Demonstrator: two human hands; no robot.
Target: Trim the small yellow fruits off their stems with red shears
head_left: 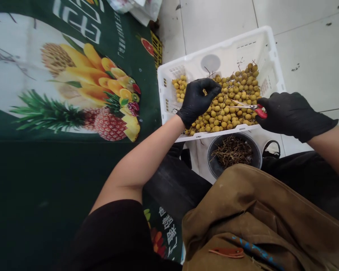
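My right hand [285,113], in a black glove, grips red-handled scissors [250,107] over the right part of a white plastic crate [276,67]. The scissor blades are slightly apart and point left, above the heap of round yellow-brown longans [214,118]. My left hand [199,98], also black-gloved, is over the left half of the crate with thumb and fingertips pinched together. What it pinches, if anything, is hidden; a bit of yellow shows between the fingers. Thin dark twigs [209,72] stick up just behind this hand.
Below the crate's near side, a dark round bucket [211,160] holds cut brown twigs [233,151]. On the left hangs a green fruit-printed banner [147,90], with a yellow crate [156,49] behind its edge. A brown apron [237,210] covers my lap. Tiled floor [307,49] lies beyond.
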